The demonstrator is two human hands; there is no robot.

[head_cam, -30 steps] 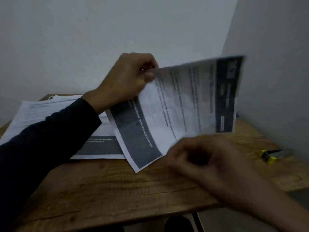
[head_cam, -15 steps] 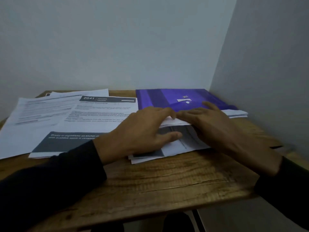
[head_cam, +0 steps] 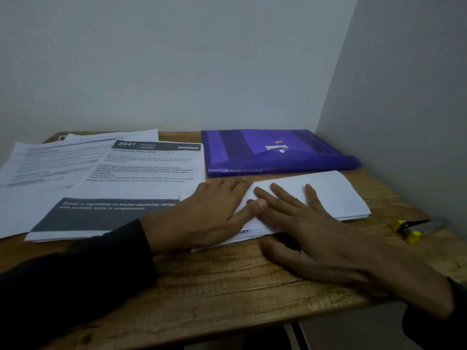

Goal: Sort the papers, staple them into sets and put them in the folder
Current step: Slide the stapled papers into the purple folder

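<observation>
On the near-right part of the wooden table [head_cam: 227, 294] both hands lie flat on a folded white paper set [head_cam: 328, 195]. The right hand [head_cam: 316, 238] comes in from the near right with its fingers straight and spread, their tips pressing the blank top sheet, the thumb resting on the wood just near of the paper's edge. The left hand [head_cam: 214, 213] reaches in from the left, its fingers straight, grasping nothing, and its thumb meets the right index finger on the paper's left end. Both wrists end in dark sleeves.

Just beyond the set, at the far right against the wall corner, lies a closed purple folder [head_cam: 278, 152] with a white snap button on its flap; its near edge lies just beside the set. To the left, printed sheets [head_cam: 113, 178] lie spread and overlapping, the top one with a dark header reading "2641 KITCHEN" and a dark band of white text near its bottom. At the right edge of the table, well apart from the set, sits a small yellow and black stapler [head_cam: 408, 229], partly blurred.
</observation>
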